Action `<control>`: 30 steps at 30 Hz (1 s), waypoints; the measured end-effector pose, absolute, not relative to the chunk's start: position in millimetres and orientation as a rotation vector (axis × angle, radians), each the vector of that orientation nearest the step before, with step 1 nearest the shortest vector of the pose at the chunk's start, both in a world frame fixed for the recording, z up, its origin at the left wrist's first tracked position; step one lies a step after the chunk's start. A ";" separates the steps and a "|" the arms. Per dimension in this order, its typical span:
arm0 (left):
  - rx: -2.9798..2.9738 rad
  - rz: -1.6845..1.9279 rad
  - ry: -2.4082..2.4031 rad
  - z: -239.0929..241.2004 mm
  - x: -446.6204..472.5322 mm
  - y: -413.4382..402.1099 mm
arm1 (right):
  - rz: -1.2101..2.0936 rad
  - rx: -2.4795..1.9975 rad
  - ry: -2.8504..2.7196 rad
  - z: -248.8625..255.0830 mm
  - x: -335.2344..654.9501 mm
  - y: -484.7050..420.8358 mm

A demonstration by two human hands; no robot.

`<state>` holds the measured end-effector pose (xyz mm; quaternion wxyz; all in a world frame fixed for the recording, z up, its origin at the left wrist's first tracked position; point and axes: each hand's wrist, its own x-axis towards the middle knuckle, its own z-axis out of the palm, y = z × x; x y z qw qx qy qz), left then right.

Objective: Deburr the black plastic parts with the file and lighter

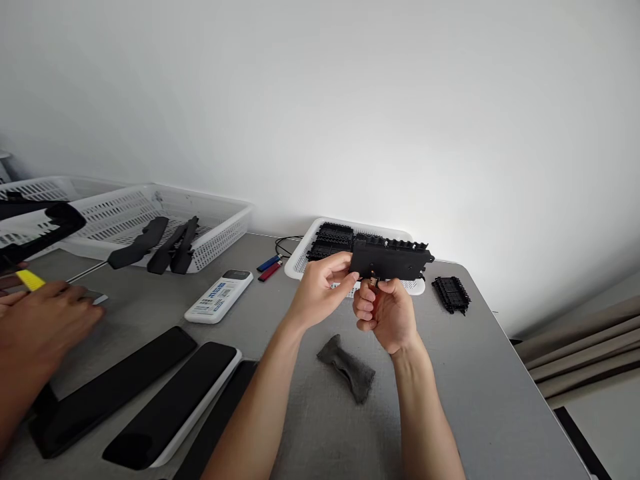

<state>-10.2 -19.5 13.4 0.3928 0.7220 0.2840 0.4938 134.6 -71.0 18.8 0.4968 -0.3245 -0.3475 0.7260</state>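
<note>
I hold a long black plastic part (393, 258) with a toothed top edge up above the grey table (490, 393). My left hand (320, 290) grips its left end, thumb and fingers closed on it. My right hand (386, 315) is closed below the part's underside, fingertips pinched at something small that I cannot make out, possibly a reddish handle. A crumpled grey cloth (347, 367) lies on the table just under my hands.
A small white basket (306, 250) of black parts stands behind my hands, a loose black part (451, 294) to its right. Left: a remote (219, 296), red and blue lighters (269, 267), long black panels (170, 403), large white baskets (220, 227). Another person's hand (45, 327) works at far left.
</note>
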 end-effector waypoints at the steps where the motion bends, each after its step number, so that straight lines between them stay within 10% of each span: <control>1: 1.836 1.251 0.729 13.7 -10.0 -19.9 | 1.761 -0.786 -0.841 18.7 134.5 -71.0; 30: 1.663 1.370 0.709 14.0 -13.1 -15.3 | 1.587 -0.770 -0.760 20.8 156.4 -71.3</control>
